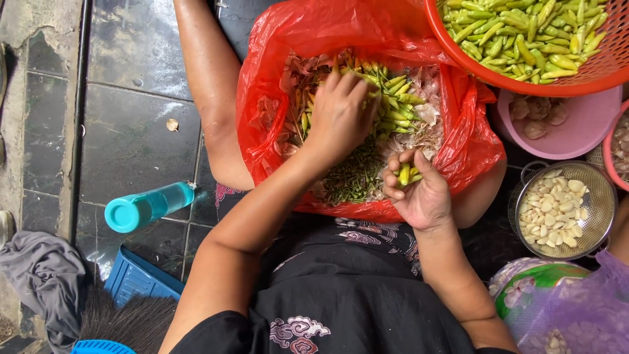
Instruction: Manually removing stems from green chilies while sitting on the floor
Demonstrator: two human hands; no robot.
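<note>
Chillies pinched loosely in my right hand could slip into the stem scraps while my left hand, fingers curled, digs through the red bag.

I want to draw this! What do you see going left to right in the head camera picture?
Grey crumpled cloth → teal plastic bottle → left hand in the chillies → right hand holding chillies → round metal strainer of peeled garlic.

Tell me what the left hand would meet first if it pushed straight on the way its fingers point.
The left hand already rests on the green chillies heaped in the red plastic bag. Pushed further, it would probably meet more chillies, then the bag's far wall; depth is unclear.
</note>
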